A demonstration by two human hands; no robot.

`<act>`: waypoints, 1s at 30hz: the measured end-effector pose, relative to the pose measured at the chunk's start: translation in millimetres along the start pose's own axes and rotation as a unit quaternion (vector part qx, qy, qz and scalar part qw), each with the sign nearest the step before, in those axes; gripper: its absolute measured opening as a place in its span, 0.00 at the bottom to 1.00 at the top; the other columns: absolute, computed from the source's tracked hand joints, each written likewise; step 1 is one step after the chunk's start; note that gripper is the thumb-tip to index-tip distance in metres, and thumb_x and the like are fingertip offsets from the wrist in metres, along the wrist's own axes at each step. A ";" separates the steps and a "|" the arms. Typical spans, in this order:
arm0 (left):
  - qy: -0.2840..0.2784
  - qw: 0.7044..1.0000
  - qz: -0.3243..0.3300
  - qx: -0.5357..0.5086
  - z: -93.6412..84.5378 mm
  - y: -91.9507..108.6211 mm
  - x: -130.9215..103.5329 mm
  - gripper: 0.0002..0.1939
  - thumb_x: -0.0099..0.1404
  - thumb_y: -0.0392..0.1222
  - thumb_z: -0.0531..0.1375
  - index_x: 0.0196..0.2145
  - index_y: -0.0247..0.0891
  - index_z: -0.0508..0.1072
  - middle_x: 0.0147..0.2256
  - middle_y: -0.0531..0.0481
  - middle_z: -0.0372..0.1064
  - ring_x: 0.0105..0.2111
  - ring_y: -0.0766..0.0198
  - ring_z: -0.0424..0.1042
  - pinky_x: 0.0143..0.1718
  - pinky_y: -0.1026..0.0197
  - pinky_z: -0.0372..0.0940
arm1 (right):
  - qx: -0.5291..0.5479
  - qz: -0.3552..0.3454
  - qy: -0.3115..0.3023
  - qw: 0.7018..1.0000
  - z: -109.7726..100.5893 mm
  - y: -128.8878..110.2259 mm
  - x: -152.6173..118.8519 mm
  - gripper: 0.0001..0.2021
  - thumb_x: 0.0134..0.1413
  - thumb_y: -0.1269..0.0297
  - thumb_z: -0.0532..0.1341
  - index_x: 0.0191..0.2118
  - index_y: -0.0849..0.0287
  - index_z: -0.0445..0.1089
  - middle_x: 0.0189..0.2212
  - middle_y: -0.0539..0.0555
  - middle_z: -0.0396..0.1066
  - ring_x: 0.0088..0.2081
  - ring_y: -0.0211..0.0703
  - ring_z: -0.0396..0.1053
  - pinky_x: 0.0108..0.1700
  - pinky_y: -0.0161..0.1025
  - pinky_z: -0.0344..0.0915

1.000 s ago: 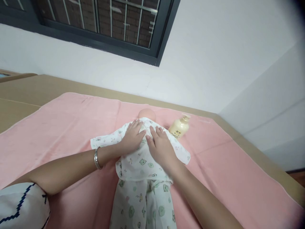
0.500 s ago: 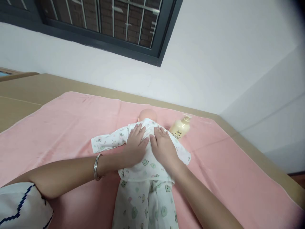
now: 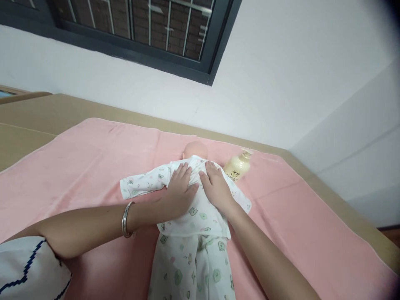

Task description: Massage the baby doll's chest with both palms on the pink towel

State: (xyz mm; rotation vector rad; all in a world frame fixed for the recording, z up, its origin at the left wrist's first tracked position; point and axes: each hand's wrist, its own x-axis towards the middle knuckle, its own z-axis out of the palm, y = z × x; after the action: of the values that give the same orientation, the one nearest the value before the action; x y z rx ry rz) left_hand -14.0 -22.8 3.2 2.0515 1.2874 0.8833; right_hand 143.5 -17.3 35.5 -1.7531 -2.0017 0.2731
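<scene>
A baby doll (image 3: 194, 151) lies face down, its bald head pointing away from me. It wears a white printed top (image 3: 196, 225) and matching trousers (image 3: 184, 266). My left hand (image 3: 179, 193) rests flat on the left side of its upper back, fingers stretched out. On the right side of the back lies my right hand (image 3: 217, 187), also flat with the fingers extended. The doll's left-hand sleeve reaches out sideways; the other is partly behind my right hand. Just beyond my right hand is a pale yellow pump bottle (image 3: 238, 166), tilted in view.
A pink cloth (image 3: 93, 166) is spread under the doll over a tan surface (image 3: 71, 108). Behind it rises a white wall (image 3: 250, 96) with a dark-framed, barred window (image 3: 156, 33). A second wall stands at the right.
My right hand has shifted slightly, its fingers now closer together on the doll's back. My left hand stays in nearly the same place. The view has moved a little.
</scene>
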 end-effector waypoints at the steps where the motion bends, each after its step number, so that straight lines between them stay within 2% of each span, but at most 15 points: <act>1: 0.001 1.000 -0.006 0.011 -1.7 -3.1 7.3 0.29 0.72 0.47 0.45 0.67 0.34 0.51 0.69 0.38 0.41 0.70 0.50 0.37 0.68 0.41 0.39 | -0.007 0.002 0.000 1.000 0.1 -6.0 -4.8 0.31 0.68 0.52 0.45 0.67 0.69 0.53 0.67 0.66 0.50 0.70 0.53 0.43 0.69 0.56 0.40; 4: 0.016 0.999 -0.009 0.045 -7.1 -13.1 29.4 0.28 0.73 0.46 0.44 0.66 0.33 0.54 0.68 0.37 0.46 0.69 0.50 0.40 0.68 0.41 0.40 | -0.017 0.001 -0.006 1.000 -1.3 -24.7 -18.8 0.30 0.66 0.54 0.47 0.66 0.69 0.55 0.67 0.65 0.50 0.70 0.54 0.43 0.69 0.54 0.44; 7: 0.036 0.998 -0.007 0.058 -8.4 -17.7 37.1 0.28 0.73 0.47 0.43 0.65 0.31 0.55 0.68 0.36 0.48 0.69 0.51 0.42 0.68 0.42 0.42 | 0.003 -0.009 -0.014 1.000 -3.8 -28.8 -20.5 0.29 0.66 0.55 0.47 0.66 0.69 0.56 0.68 0.64 0.49 0.70 0.52 0.43 0.70 0.52 0.42; 10: 0.049 0.996 0.018 0.069 -4.7 -16.8 30.2 0.29 0.73 0.48 0.42 0.65 0.28 0.55 0.67 0.36 0.48 0.69 0.51 0.43 0.68 0.43 0.42 | 0.032 -0.009 -0.017 0.999 -4.6 -16.0 -10.6 0.30 0.67 0.53 0.46 0.67 0.68 0.55 0.68 0.63 0.48 0.70 0.50 0.44 0.70 0.51 0.42; 14: 0.068 0.992 0.056 0.085 1.3 -14.5 17.6 0.29 0.72 0.47 0.43 0.65 0.29 0.55 0.67 0.36 0.50 0.69 0.50 0.44 0.68 0.43 0.43 | 0.024 -0.004 -0.004 1.000 -0.9 1.4 0.9 0.32 0.67 0.51 0.45 0.68 0.67 0.50 0.69 0.63 0.46 0.70 0.51 0.41 0.70 0.55 0.37; 21: 0.072 0.991 0.063 0.095 2.0 -14.0 15.3 0.28 0.72 0.46 0.44 0.64 0.29 0.56 0.67 0.36 0.50 0.69 0.49 0.44 0.68 0.43 0.44 | -0.011 -0.011 -0.016 1.000 -1.7 2.3 1.2 0.32 0.68 0.52 0.43 0.68 0.70 0.48 0.69 0.65 0.45 0.71 0.52 0.39 0.70 0.56 0.36; 26: 0.045 0.992 0.041 0.111 -6.6 -12.6 29.5 0.28 0.72 0.48 0.45 0.64 0.29 0.57 0.66 0.36 0.53 0.67 0.49 0.48 0.67 0.43 0.45 | -0.048 -0.011 -0.020 0.999 -0.7 -17.7 -15.7 0.30 0.67 0.58 0.42 0.67 0.74 0.51 0.68 0.66 0.46 0.70 0.55 0.38 0.69 0.57 0.44; 30: 0.032 0.988 0.059 0.139 -11.6 -10.4 34.2 0.28 0.71 0.45 0.43 0.63 0.26 0.57 0.65 0.34 0.55 0.66 0.49 0.51 0.67 0.43 0.46 | -0.079 -0.019 -0.013 0.997 3.7 -38.9 -34.5 0.29 0.65 0.63 0.43 0.66 0.75 0.54 0.67 0.68 0.49 0.70 0.56 0.40 0.69 0.57 0.46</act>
State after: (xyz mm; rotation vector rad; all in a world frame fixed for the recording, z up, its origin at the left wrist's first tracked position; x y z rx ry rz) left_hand -17.7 13.8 10.9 2.3531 1.4019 0.8690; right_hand 110.3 -56.9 42.2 -1.8129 -2.1238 0.1298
